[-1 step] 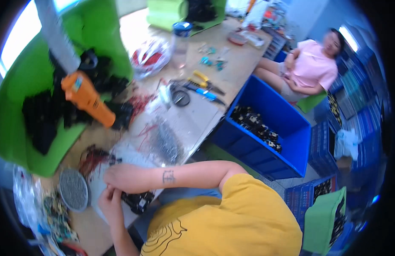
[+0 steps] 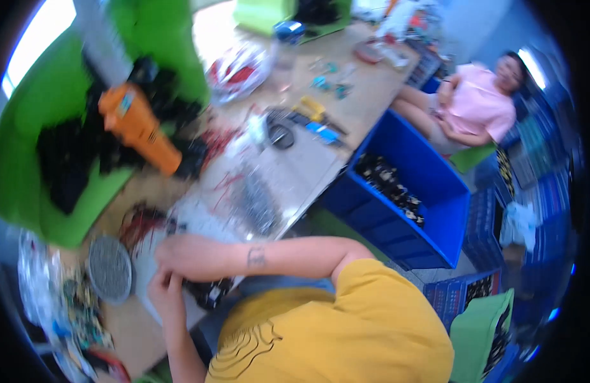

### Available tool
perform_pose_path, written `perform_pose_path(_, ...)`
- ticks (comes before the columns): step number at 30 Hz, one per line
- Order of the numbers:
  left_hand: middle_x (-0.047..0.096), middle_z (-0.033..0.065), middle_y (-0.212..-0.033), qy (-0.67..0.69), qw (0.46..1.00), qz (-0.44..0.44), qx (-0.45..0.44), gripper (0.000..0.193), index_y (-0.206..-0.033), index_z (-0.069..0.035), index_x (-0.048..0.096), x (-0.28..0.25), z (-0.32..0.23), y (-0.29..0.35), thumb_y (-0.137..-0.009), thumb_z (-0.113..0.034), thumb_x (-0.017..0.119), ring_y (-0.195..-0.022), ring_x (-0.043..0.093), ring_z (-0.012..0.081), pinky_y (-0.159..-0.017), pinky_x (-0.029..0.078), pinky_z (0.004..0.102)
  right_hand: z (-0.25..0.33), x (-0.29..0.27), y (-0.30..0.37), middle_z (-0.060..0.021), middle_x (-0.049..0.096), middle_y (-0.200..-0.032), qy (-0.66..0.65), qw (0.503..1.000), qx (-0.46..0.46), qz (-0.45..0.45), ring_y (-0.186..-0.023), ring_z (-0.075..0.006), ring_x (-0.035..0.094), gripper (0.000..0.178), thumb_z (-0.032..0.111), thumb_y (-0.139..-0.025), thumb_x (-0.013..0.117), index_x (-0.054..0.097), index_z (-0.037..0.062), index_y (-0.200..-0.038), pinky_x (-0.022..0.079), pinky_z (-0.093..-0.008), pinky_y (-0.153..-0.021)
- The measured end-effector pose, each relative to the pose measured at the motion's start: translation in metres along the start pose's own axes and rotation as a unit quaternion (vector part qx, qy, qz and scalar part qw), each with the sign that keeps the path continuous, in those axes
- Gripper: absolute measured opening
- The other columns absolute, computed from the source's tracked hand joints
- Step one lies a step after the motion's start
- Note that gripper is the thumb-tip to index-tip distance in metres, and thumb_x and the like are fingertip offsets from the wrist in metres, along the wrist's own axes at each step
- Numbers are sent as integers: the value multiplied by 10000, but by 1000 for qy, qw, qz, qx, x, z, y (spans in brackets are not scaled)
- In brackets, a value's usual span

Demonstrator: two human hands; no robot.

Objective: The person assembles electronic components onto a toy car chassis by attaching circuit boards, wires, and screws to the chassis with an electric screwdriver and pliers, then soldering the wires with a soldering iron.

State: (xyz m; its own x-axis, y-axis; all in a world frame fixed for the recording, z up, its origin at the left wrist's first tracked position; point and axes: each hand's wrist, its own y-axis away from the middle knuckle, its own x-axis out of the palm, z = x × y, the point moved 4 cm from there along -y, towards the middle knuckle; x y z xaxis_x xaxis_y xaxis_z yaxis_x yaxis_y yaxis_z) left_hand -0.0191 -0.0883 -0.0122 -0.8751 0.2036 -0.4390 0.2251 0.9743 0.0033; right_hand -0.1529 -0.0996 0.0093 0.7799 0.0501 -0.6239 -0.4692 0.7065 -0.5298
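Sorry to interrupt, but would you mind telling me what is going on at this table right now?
A person in a yellow shirt sits at a cluttered worktable, both hands together over a small dark part by the near edge. The right hand rests above the left hand; the picture is too blurred to show the grip. A round grey mesh disc lies beside them, an orange tool further back. A blue bin of dark parts stands alongside, where another person sits.

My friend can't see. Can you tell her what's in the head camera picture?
A person in a yellow shirt works with both hands, the right hand above the left hand, at a cluttered wooden table. A round grey mesh disc lies just left of the hands, and a blue plastic crate of dark parts stands beside the table.
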Motion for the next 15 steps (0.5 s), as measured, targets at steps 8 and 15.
perform_pose_path(8,641,64,-742,18,999,-39,-16,124,-932,-4,671,18,1,-9,-853,-93,635,-652,555,106,-620,449,253,-12,-15,5,-151,580,-803,-196,938,262,-114,-761,-309,594,110,82,-842,592,531,8,-897,467,-366,-672)
perform_pose_path(15,654,45,-750,88,995,-42,-30,146,-911,16,660,16,0,-7,-895,-121,611,-664,573,78,-617,450,217,-61,-74,45,-162,653,-866,51,927,338,-154,-791,-302,638,138,116,-834,635,661,23,-932,498,-361,-699)
